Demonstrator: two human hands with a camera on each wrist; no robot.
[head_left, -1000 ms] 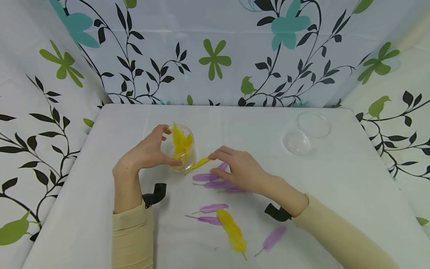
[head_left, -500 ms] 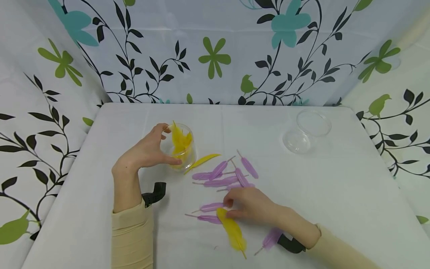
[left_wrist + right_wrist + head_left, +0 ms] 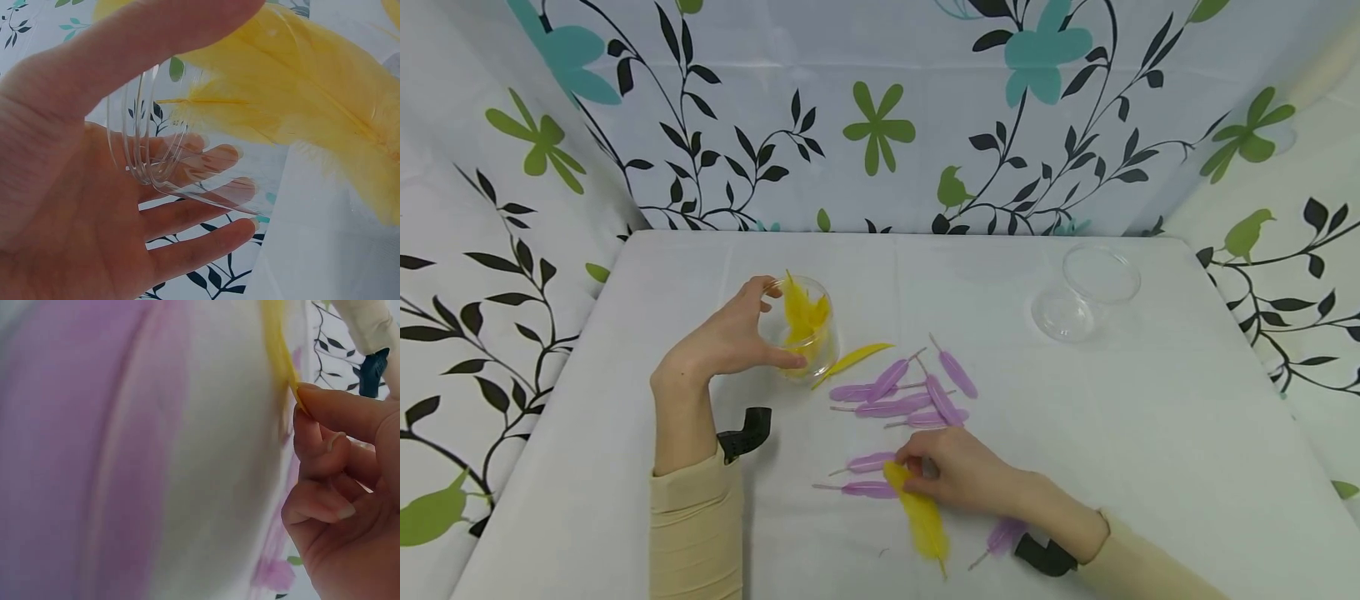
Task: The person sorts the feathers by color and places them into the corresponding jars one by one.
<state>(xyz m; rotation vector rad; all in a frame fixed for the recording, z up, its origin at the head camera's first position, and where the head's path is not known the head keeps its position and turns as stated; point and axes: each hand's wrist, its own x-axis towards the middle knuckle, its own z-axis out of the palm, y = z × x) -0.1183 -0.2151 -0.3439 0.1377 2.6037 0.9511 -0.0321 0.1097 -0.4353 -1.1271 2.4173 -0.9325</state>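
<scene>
My left hand [image 3: 718,337] grips a clear round plastic jar [image 3: 826,354] at the left of the table, fingers behind and thumb in front. Several yellow feathers [image 3: 802,312] stand inside the jar; in the left wrist view they show large beside the thumb. Near the front, my right hand [image 3: 966,471] pinches the upper end of a yellow feather [image 3: 928,529] between thumb and index finger, as the right wrist view also shows. Another yellow feather [image 3: 857,357] lies against the jar's right side. Purple feathers [image 3: 891,406] lie in a loose group between the hands.
Two clear round lids or shallow dishes, one [image 3: 1063,317] in front of the other [image 3: 1101,275], lie at the back right of the white table [image 3: 1150,433]. More purple feathers [image 3: 868,490] lie left of the right hand, and one [image 3: 1003,536] is partly under that wrist. Patterned curtains [image 3: 880,50] surround the table.
My right hand has come from above the purple feathers near the jar down toward the front and now pinches the large yellow feather. The left hand and jar have stayed in place.
</scene>
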